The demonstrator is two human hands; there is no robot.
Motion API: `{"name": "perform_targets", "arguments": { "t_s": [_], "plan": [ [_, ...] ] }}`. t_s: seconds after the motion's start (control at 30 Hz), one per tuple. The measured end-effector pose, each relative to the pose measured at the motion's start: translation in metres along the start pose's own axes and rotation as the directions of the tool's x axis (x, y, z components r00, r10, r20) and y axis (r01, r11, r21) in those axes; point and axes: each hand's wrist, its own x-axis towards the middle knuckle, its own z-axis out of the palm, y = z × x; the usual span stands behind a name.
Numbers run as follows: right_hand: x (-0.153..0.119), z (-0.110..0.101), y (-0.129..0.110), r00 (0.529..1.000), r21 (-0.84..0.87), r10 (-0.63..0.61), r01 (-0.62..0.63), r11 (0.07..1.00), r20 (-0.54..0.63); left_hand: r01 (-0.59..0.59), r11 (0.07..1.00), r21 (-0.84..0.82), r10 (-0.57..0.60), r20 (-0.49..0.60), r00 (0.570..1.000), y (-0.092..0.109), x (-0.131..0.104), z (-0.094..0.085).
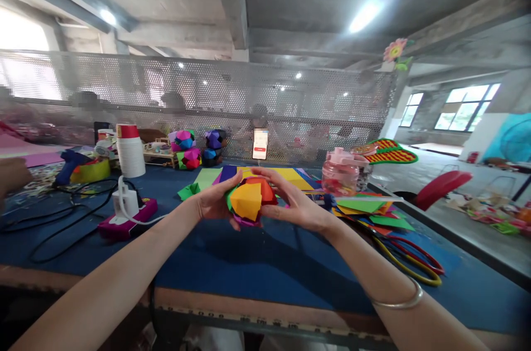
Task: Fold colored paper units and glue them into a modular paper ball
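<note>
Between my two hands, a little above the blue tabletop (232, 279), is a folded-paper ball (246, 200) with yellow, orange, green and purple faces. My left hand (218, 199) cups its left side, with the thumb along the top and fingertips showing beneath. Curved around the right side, my right hand (296, 201) has its fingers over the top and its thumb on the front. The ball's back is hidden. Just left of my left hand lies a green folded paper piece (189, 191). Behind the ball are flat coloured paper sheets (290, 177).
Scissors (409, 259) and green paper pieces (365, 205) lie at right, near a pink jug (338, 171). At left are a purple power strip (128, 221) with cables and stacked paper cups (130, 151). Finished paper balls (186, 143) and a phone (260, 144) stand behind. Another person's hand (14, 176) is far left.
</note>
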Motion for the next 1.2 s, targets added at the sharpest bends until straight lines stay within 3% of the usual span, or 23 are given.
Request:
{"name": "perform_targets", "arguments": {
  "t_s": [0.17,0.27,0.4,0.57,0.77,1.03,1.2],
  "plan": [
    [0.0,-0.001,-0.003,0.995,0.03,0.017,-0.02,0.999,0.096,-0.021,1.0,0.007,0.021,-0.084,0.996,-0.01,0.006,-0.01],
    [0.001,0.002,0.001,0.994,0.058,0.037,-0.043,0.997,0.099,-0.036,0.999,0.008,0.037,-0.1,0.994,-0.012,0.009,-0.008],
    [0.001,0.012,0.012,0.997,0.065,0.048,-0.044,0.997,-0.059,0.026,0.998,0.049,-0.022,-0.081,0.996,-0.009,0.009,0.002],
    [0.002,0.019,0.022,0.967,-0.011,0.053,-0.057,0.998,-0.249,-0.017,1.0,0.023,0.019,-0.059,0.998,-0.008,0.01,0.006],
    [0.003,0.017,0.018,0.946,0.116,0.037,0.001,0.993,-0.323,-0.09,0.996,-0.001,0.09,-0.064,0.994,-0.003,0.009,0.006],
    [0.003,0.027,0.027,0.912,0.066,0.099,-0.079,0.995,-0.398,-0.083,0.996,0.026,0.084,-0.021,0.996,-0.008,0.011,0.009],
    [0.005,0.027,0.032,0.896,0.108,0.117,-0.078,0.991,-0.429,-0.142,0.987,0.071,0.137,0.071,0.988,-0.011,0.012,0.003]
  ]
}}
